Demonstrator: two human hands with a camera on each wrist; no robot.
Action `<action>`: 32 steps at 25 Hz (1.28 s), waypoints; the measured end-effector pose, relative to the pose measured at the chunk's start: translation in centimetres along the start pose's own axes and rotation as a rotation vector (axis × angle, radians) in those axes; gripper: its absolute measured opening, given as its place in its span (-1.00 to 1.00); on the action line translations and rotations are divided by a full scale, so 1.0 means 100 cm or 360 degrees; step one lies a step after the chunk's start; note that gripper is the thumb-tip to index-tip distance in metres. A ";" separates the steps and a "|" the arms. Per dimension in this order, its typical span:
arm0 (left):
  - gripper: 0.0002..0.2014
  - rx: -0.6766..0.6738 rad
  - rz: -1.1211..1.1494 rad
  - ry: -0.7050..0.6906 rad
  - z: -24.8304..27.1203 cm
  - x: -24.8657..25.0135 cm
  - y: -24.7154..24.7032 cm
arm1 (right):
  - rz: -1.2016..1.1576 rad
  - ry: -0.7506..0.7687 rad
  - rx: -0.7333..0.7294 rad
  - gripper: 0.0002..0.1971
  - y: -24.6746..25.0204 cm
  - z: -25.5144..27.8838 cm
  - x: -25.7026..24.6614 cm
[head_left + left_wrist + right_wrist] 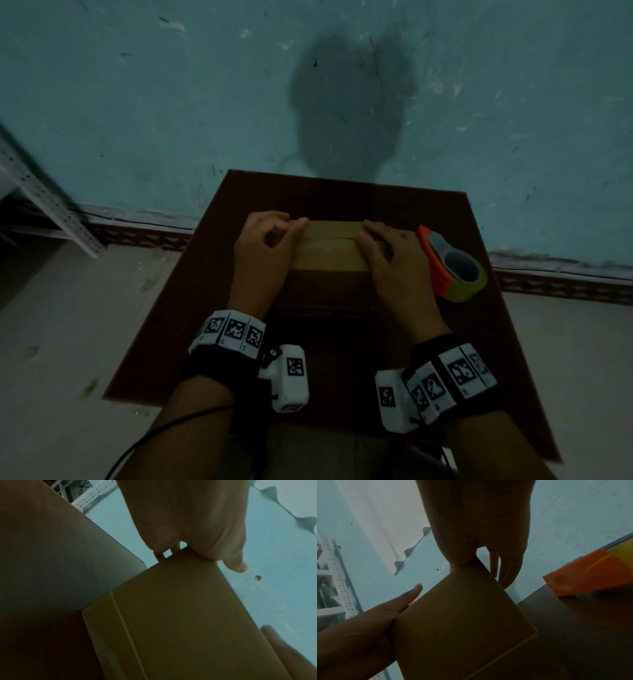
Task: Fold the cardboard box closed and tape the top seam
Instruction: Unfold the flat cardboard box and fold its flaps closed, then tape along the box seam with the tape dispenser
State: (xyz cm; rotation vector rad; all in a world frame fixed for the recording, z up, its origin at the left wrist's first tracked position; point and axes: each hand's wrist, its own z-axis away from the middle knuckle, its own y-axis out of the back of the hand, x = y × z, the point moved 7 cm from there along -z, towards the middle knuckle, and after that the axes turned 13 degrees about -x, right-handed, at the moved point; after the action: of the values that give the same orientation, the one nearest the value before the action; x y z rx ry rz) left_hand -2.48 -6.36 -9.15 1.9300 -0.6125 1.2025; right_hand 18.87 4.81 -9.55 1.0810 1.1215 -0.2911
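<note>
A brown cardboard box (329, 246) stands in the middle of a dark table (342, 359), its top flaps folded down and meeting at a seam (332, 237). My left hand (263, 246) grips the box's left end, thumb lying across the top, fingers curled over the far corner. My right hand (394, 253) holds the right end, thumb on top, fingers draped down the side. The wrist views show the box (171, 615) (462, 622) from below each palm (188, 520) (479, 513). An orange tape dispenser (452, 263) (590, 577) with a yellow-green roll lies right of the box.
The table stands against a blue-green wall (171, 102). A white perforated metal rack (44, 198) is on the floor at the far left. A black cable (154, 442) runs from my left forearm. Bare tabletop lies between the box and me.
</note>
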 end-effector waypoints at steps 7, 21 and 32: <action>-0.86 -0.0111 0.0130 0.0202 -0.005 -0.017 -0.004 | -0.0226 -0.0069 0.0048 -0.56 0.012 -0.002 0.010; -0.90 -0.0121 0.0213 0.0212 -0.006 -0.016 -0.006 | 0.0882 -0.0755 0.0194 -0.62 0.067 -0.011 0.111; -0.88 -0.0145 0.0116 0.0212 -0.004 -0.011 -0.008 | -0.0592 0.0319 0.0246 -0.54 0.102 0.001 -0.028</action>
State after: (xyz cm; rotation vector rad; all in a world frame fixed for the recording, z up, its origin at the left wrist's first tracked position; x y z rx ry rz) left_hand -2.62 -5.57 -10.32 1.7498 -0.6601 1.3144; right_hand 24.52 8.90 -1.56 1.0483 1.5015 -0.5798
